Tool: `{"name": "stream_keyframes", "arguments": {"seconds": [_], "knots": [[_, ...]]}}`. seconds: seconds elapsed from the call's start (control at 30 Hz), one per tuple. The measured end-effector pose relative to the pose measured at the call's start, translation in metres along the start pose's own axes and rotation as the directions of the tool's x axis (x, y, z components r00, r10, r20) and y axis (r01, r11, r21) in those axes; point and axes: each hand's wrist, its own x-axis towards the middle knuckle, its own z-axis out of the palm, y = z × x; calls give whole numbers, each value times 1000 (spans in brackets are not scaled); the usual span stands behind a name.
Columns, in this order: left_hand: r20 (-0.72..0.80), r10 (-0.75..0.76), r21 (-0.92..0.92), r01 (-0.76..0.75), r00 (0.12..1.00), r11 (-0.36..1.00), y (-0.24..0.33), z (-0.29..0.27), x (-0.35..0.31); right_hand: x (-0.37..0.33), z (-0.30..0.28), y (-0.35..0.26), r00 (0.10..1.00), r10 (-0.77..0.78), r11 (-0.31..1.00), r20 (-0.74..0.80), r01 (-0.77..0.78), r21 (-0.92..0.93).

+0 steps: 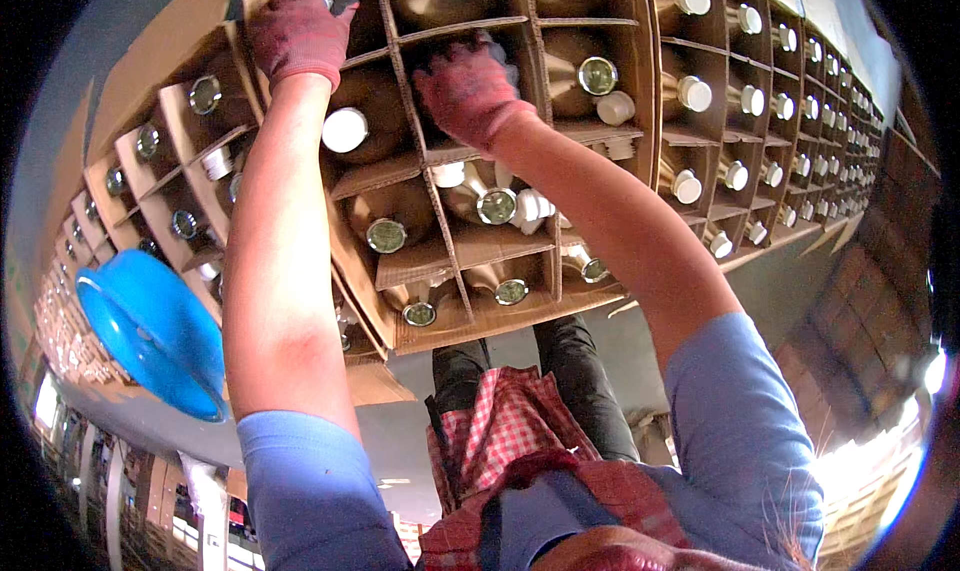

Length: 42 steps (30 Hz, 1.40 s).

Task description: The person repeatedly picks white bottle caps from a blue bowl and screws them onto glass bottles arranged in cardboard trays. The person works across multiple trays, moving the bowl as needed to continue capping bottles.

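My left hand [300,33], in a red glove with dark fingertips, is closed over the top of a bottle in a far-left compartment of the carton [652,101]; a pale bit shows beside the thumb. In the compartment to its right and nearer, my right hand [470,89], gloved alike, reaches down with curled fingers; what they hold, if anything, is hidden. A white-capped bottle [345,130] stands just below my left hand. Uncapped clear glass bottles [386,236] fill nearer cells. Loose white caps [533,209] lie among them, and another white cap [615,109] lies right of my right hand.
Cartons with capped bottles [695,93] continue in rows on the right. More cartons with open bottles [205,95] stretch along the left. A blue plastic basin [150,331] rests on the left cartons. Cardboard dividers [462,29] separate the bottles.
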Motion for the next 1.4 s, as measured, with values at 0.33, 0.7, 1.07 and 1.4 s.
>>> {"name": "stream_keyframes", "arguments": {"seconds": [0.33, 0.7, 1.07, 1.4], "knots": [[48, 15, -30, -14, 999, 999, 21, 0, 6, -8, -5, 5, 959, -126, 987, -256, 146, 62], [191, -52, -499, 143, 980, 855, 71, -76, -83, -147, 41, 144, 799, 553, 793, -237, -416, 446], [595, 235, -257, -95, 769, 962, 173, -67, -201, -128, 30, 133, 881, 473, 864, 17, -468, 187], [242, 365, -592, -161, 899, 790, 144, -66, -203, -128, 11, 134, 779, 431, 902, -455, -374, 214]]}}
